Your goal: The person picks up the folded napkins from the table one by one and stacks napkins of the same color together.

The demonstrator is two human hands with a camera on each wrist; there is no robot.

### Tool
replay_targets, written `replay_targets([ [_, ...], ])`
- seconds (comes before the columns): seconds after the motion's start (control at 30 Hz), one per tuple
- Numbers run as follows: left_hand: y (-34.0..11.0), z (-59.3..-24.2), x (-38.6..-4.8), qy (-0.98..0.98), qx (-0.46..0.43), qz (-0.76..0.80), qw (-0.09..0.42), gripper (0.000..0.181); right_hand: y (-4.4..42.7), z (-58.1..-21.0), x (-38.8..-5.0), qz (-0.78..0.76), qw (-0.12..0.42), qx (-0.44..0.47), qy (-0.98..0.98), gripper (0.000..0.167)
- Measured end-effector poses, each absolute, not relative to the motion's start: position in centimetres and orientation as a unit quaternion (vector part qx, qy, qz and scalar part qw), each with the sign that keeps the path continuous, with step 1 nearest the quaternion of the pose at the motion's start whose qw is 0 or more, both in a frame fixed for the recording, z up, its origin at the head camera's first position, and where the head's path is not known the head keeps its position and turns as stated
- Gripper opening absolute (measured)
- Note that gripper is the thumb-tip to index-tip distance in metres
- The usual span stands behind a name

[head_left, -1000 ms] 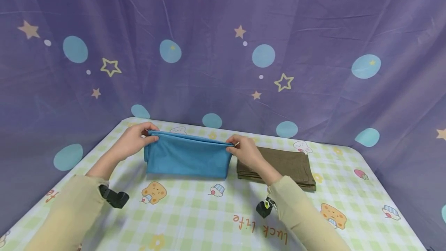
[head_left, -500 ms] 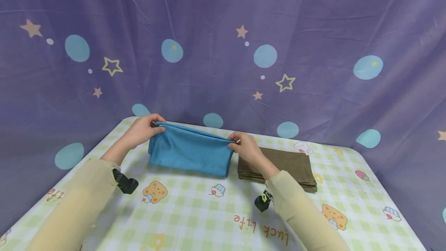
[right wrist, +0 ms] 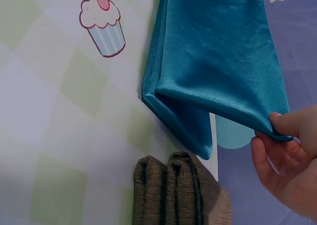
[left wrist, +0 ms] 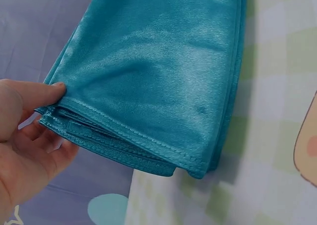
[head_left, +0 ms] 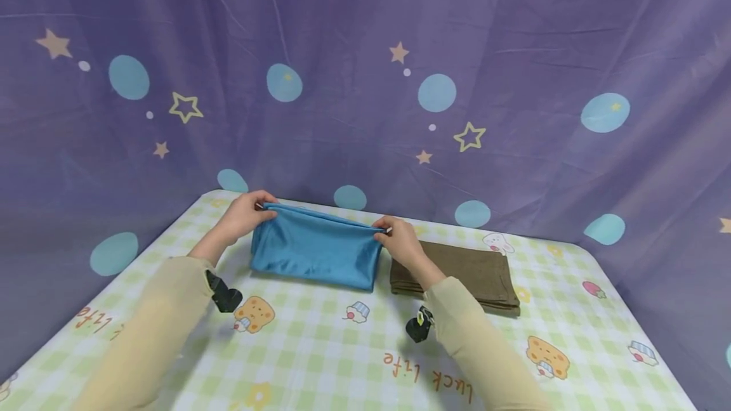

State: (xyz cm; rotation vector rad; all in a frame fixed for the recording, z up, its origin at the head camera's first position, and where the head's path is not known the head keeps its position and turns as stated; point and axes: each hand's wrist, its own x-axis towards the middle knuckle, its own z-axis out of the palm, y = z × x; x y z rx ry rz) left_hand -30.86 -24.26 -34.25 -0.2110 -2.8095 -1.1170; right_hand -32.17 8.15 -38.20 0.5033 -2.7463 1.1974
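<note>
A shiny blue cloth (head_left: 316,249), folded into several layers, hangs between both hands with its lower edge close to the table. My left hand (head_left: 247,215) pinches its upper left corner; in the left wrist view the thumb lies on the outer face and stitched, stacked edges (left wrist: 114,136) show at that end. The upper right corner is pinched by my right hand (head_left: 401,241), between thumb and fingers. In the right wrist view the cloth's (right wrist: 218,51) layers gape apart at the near end. Just right of it lies a folded brown cloth (head_left: 468,271), partly behind my right forearm.
The table (head_left: 297,347) wears a green-and-white checked cover printed with cartoon figures and lettering. Behind its far edge hangs a purple curtain (head_left: 354,49) with stars and blue spots. Black wrist cameras (head_left: 227,299) sit below both wrists.
My left hand has risen, then lowered a little, and shifted right, bringing the blue cloth's left end along. My right hand has moved slightly. The brown cloth stays in place.
</note>
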Motion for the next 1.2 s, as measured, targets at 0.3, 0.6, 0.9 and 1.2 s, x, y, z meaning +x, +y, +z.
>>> replay_targets([
  [0.3,-23.8,-35.4,-31.9,-0.926,-0.063,-0.366,0.062,0.024,8.1,-39.2,-32.6,0.391,0.07,0.16,-0.904,0.018],
  [0.6,-23.4,-37.1,-33.1,-0.932,-0.062,-0.347,0.083,0.021,7.6,-40.5,-33.2,0.388,0.069,0.14,-0.908,0.023],
  [0.9,-22.9,-37.7,-33.4,-0.936,-0.061,-0.337,0.084,0.021,7.6,-41.5,-33.8,0.386,0.076,0.139,-0.909,0.02],
  [1.2,-22.7,-38.7,-34.1,-0.935,-0.054,-0.34,0.086,0.021,7.1,-41.5,-33.5,0.356,0.063,0.114,-0.925,0.021],
])
